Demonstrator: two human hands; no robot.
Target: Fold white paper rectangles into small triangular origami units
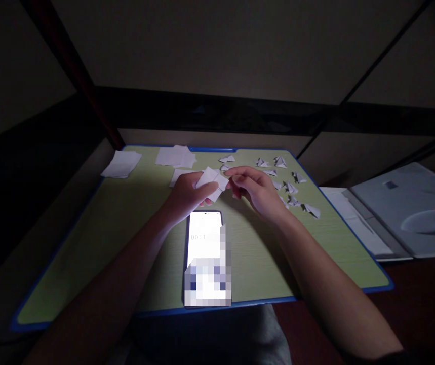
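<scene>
A paper [208, 177] is held over the table [126, 243], apparently mid-fold.
It is grasped by the left hand [185, 193], thumb on top, just beyond the phone [204, 248]; its right corner is met by the right hand [257, 191] at the fingertips, but whether it is pinched there cannot be told. For the next crease, edges would probably need to be aligned and pressed flat.

Folded paper pieces [290, 187]: at least eleven, far middle to right, some partly hidden. Paper piles [121, 163]: two, far left and far middle, sheet count unclear. Partly covered paper [177, 177]: at least one. Held paper [208, 176]: one. Phone [204, 246]: one, near. Surface [126, 218]: one. Grey object [410, 203]: one, right.
</scene>
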